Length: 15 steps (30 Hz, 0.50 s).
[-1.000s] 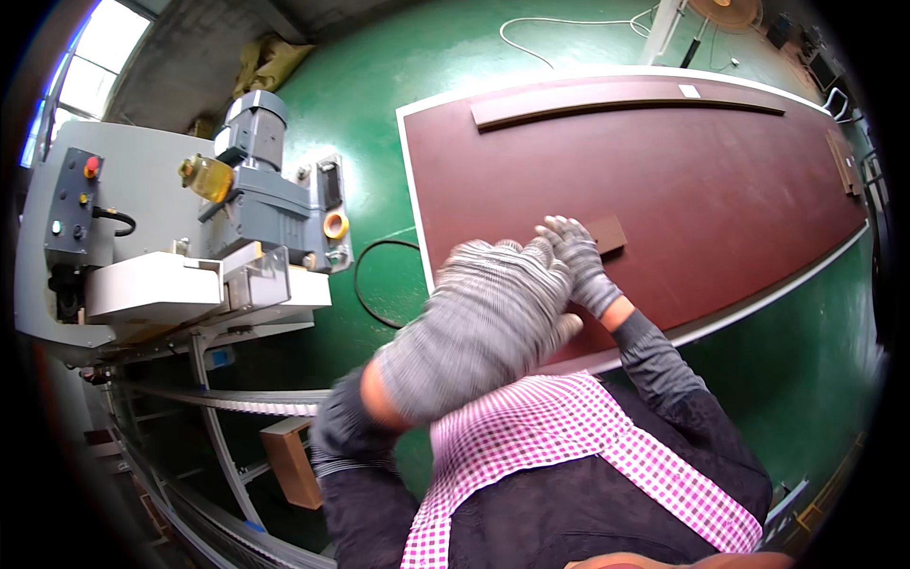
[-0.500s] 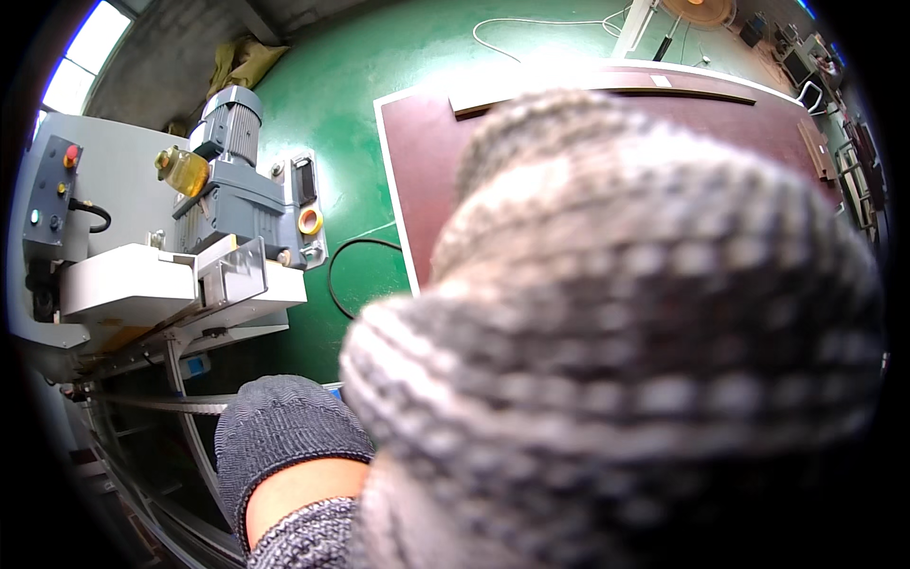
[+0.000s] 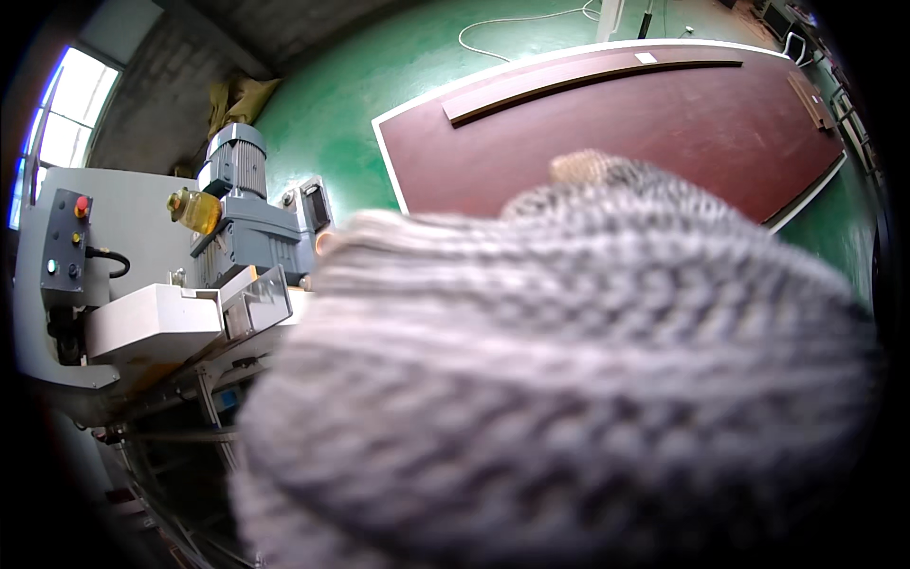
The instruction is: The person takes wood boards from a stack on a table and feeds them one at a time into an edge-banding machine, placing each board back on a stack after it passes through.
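Observation:
A large blurred mass of grey, white and tan knitted fabric (image 3: 569, 360) fills the middle and lower right, very close to the camera. It looks like the raised sleeve or glove of my right arm; no separate fingers can be made out, and I cannot tell whether that hand holds anything. My left hand does not show now. Beyond the fabric lies a wide dark reddish-brown board (image 3: 654, 119) with a pale edge, partly covered by it. A long narrow brown strip (image 3: 578, 83) rests along the board's far side.
At the left stands a machine with a grey motor (image 3: 237, 161), a jar of yellow liquid (image 3: 197, 211), a control panel (image 3: 68, 242) with a red button and a white housing (image 3: 156, 322). Green floor (image 3: 332, 114) and a pale cable (image 3: 483, 49) lie behind.
The knitted fabric has spread left and lower across the view. My dark-gloved left hand, at the lower left before, has gone from sight. The view has shifted, with the machine now lower.

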### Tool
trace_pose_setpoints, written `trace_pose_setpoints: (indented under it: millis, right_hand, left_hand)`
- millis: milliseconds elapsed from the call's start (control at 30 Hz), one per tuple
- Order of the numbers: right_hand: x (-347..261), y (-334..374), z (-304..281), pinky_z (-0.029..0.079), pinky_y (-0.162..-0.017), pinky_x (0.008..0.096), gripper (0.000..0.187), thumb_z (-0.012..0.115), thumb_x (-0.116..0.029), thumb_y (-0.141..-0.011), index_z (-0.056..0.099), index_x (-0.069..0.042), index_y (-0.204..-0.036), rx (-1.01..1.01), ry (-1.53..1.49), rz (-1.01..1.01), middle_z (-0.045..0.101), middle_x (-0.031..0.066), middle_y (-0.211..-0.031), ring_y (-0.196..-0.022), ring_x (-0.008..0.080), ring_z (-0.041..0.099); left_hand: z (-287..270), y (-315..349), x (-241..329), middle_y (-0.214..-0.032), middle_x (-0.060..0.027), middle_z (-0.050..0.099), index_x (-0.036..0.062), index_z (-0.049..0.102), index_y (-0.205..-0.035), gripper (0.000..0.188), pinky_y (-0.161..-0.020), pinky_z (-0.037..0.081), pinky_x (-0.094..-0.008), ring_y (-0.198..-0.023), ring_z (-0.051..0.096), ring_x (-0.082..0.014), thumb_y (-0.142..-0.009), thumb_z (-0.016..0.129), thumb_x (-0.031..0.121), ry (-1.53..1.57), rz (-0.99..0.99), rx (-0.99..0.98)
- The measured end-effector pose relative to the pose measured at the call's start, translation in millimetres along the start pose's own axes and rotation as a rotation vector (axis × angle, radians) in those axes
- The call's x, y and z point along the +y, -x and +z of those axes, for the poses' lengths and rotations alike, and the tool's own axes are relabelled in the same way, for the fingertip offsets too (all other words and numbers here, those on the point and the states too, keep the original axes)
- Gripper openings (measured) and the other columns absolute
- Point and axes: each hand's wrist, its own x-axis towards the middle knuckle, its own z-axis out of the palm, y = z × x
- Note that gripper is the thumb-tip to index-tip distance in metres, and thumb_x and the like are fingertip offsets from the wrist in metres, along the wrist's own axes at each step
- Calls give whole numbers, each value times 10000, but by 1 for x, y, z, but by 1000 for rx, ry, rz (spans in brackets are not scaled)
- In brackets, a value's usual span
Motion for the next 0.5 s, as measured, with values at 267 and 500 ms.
trace_pose_setpoints:
  millis: [267, 500]
  right_hand:
    - [-4, -19, 43, 180, -1217, 384, 510, 338, -159, -974, 375, -136, -1481, 21, 116, 11, 444, 22, -1494, -1413, 171, 351]
    - [36, -4, 89, 195, -1209, 391, 482, 374, -186, -971, 438, -136, -1446, 59, 139, 52, 476, 38, -1468, -1386, 192, 395]
  left_hand:
    - [8, 3, -3, -1039, -139, 659, 64, 641, -1110, 338, -784, 530, -420, -899, 654, -308, -907, 606, 331, 22, -14, 26]
    - [1, -1, 8, -1026, -137, 659, 64, 643, -1099, 329, -780, 530, -420, -893, 654, -308, -908, 604, 329, -3, 48, 24]
